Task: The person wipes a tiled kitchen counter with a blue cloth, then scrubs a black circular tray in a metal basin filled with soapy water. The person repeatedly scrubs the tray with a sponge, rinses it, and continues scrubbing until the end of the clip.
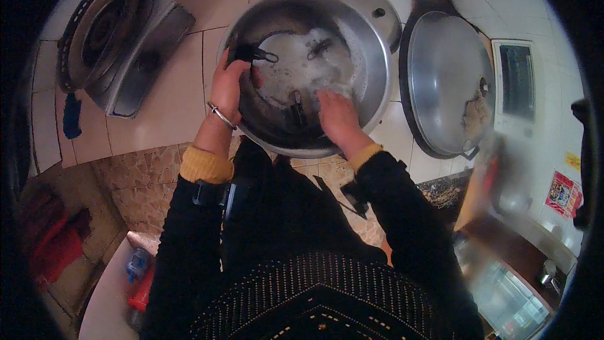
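Observation:
A large round metal basin (377, 91) stands before me, with grey, foamy water (292, 75) in it. At its left side my left hand (230, 82) is closed around a black handle (251, 54) with a metal loop at the tip. What the handle belongs to is hidden by suds. My right hand (338, 113) reaches over the near right rim, its fingers bent together in the foam; anything in them is hidden. A second black handle-like piece (297, 112) shows between my hands, and another dark piece (319, 48) pokes out of the foam farther back.
Right of the basin sits a big round metal lid (443, 82) on a dark pan. Behind the basin lies a smaller knobbed lid (371, 12). A metal stove (135, 56) stands on the tiled counter (189, 88) at the left, a blue cloth (72, 116) hanging beside it.

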Demonstrator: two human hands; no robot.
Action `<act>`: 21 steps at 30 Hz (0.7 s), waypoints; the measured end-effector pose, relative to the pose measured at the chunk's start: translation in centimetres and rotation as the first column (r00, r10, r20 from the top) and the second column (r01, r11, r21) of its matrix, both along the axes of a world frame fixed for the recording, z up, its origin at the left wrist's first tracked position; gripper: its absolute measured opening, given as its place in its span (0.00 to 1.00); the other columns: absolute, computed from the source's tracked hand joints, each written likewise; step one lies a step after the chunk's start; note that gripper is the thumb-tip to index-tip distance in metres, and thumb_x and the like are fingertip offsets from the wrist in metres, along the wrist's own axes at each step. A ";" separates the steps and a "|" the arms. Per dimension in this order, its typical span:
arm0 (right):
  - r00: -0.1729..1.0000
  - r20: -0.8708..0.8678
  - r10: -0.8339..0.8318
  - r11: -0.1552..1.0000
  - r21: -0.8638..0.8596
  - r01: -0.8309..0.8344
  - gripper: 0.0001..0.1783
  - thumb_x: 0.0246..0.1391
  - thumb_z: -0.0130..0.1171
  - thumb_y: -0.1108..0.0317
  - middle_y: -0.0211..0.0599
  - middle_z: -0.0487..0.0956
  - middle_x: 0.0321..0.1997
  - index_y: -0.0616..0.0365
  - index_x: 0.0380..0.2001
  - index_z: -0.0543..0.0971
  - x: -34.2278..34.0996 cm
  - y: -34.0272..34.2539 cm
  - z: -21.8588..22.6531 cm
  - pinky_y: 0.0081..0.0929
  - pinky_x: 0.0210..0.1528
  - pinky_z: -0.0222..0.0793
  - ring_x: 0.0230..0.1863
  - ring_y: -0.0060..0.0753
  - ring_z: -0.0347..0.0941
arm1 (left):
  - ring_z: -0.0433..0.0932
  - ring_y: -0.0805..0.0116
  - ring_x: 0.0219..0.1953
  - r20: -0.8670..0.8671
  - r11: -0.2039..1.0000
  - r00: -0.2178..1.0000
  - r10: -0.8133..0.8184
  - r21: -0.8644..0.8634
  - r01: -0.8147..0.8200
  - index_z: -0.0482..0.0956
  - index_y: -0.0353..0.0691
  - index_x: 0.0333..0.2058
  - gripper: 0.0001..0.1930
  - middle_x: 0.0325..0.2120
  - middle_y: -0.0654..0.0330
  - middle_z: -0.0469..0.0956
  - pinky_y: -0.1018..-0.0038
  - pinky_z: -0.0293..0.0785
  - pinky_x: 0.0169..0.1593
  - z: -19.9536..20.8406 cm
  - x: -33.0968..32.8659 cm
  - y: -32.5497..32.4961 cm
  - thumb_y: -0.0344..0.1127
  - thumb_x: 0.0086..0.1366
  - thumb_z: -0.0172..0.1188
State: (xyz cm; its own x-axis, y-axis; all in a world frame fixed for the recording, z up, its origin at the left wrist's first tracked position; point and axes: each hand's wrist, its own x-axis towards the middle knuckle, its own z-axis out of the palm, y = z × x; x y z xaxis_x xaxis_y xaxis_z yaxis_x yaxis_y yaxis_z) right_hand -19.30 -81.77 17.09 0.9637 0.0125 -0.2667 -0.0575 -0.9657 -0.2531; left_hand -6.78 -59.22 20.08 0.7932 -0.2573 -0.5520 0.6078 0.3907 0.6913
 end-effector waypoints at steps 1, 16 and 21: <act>1.000 0.013 -0.007 0.998 -0.064 0.008 0.23 0.48 0.53 0.75 0.47 0.76 0.49 0.58 0.51 0.75 0.9 -0.3 -0.5 0.47 0.51 0.69 0.47 0.53 0.74 | 0.74 0.65 0.26 0.006 1.000 1.000 -0.017 0.010 0.017 0.70 0.38 0.47 0.17 0.24 0.57 0.74 0.70 0.72 0.34 0.0 -0.2 0.1 0.30 0.58 0.50; 0.992 0.084 -0.099 0.987 -0.122 0.109 0.21 0.53 0.52 0.71 0.44 0.71 0.59 0.60 0.51 0.74 5.9 -2.8 -3.3 0.44 0.59 0.65 0.60 0.47 0.67 | 0.76 0.63 0.42 -0.123 0.997 0.990 0.066 -0.031 -0.070 0.65 0.36 0.57 0.26 0.42 0.53 0.76 0.67 0.75 0.47 -1.8 -0.5 0.6 0.35 0.61 0.56; 0.985 0.154 -0.074 0.988 -0.126 0.094 0.18 0.55 0.48 0.71 0.46 0.72 0.54 0.61 0.49 0.74 5.6 -3.3 -3.0 0.46 0.54 0.68 0.55 0.51 0.70 | 0.73 0.62 0.53 -0.017 1.000 1.000 -0.004 0.002 0.004 0.59 0.32 0.62 0.35 0.51 0.50 0.73 0.67 0.72 0.55 -1.1 -1.3 1.3 0.40 0.61 0.64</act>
